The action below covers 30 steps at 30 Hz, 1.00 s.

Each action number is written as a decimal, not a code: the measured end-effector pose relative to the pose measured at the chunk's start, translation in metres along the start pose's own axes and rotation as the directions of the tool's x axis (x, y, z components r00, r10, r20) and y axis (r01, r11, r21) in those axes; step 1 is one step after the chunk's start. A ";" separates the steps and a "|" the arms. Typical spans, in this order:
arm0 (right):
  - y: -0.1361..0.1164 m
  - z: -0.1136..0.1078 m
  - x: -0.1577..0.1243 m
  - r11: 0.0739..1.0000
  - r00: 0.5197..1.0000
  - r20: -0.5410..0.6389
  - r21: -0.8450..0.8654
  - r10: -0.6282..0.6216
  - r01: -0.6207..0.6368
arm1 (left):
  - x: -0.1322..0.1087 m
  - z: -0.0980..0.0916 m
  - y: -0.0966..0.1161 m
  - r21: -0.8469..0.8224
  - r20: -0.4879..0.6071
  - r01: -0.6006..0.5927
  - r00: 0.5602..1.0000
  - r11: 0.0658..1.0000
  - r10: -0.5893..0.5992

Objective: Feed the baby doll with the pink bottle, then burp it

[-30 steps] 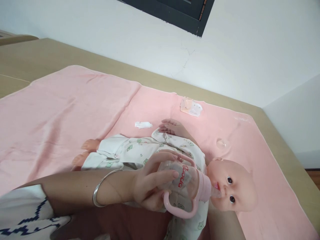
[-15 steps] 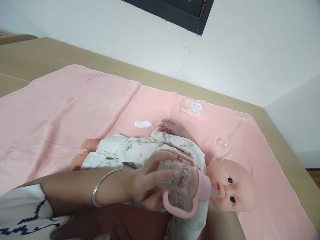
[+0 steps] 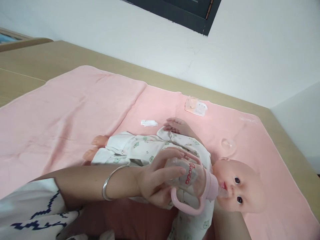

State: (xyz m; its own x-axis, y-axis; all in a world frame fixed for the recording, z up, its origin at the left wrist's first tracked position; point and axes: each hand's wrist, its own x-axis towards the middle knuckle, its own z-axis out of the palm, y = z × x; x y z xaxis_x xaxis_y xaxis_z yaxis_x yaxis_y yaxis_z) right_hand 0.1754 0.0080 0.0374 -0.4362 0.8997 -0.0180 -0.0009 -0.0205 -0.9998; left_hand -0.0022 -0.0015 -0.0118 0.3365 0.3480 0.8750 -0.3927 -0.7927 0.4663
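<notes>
Centre: left hand (image 3: 160, 180) grips bottle (image 3: 195, 176), teat at mouth of doll (image 3: 147, 150). Doll on blanket (image 3: 100, 100), head right of frame. Right hand (image 3: 178, 126), fingers extended, by doll's sleeve, above centre. Packet (image 3: 196, 106) upper right.

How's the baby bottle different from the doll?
The bottle is see-through; the doll isn't. The bottle is much smaller than the doll. The bottle has red letters, while the doll wears white clothes with little green pictures. The left hand holds the bottle, while the doll lies face up. Both have pinkish parts.
</notes>
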 end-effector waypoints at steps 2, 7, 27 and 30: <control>-0.001 -0.003 -0.033 1.000 0.999 0.025 -0.015 -0.027 0.028 | 0.002 0.001 -0.001 0.003 -0.006 -0.068 0.998 0.998 0.068; 0.060 -0.034 -0.082 0.998 0.993 -0.121 -0.066 0.002 -0.011 | 0.002 0.003 -0.004 0.003 0.006 -0.122 0.992 0.993 0.122; 0.117 -0.047 -0.114 0.999 0.985 -0.171 -0.046 -0.008 0.000 | 0.001 0.005 -0.005 0.018 -0.035 -0.144 0.989 0.989 0.144; 0.137 -0.024 -0.120 0.997 0.963 -0.268 -0.075 0.013 -0.034 | 0.004 0.003 -0.003 -0.006 -0.009 -0.128 0.992 0.992 0.128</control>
State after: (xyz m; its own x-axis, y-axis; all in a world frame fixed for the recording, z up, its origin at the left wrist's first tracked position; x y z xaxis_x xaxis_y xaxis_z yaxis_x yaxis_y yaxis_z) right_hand 0.2496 -0.0922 -0.0976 -0.1790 0.9833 -0.0330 0.0814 -0.0186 -0.9965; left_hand 0.0033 0.0004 -0.0100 0.2758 0.2486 0.9285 -0.4375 -0.8276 0.3516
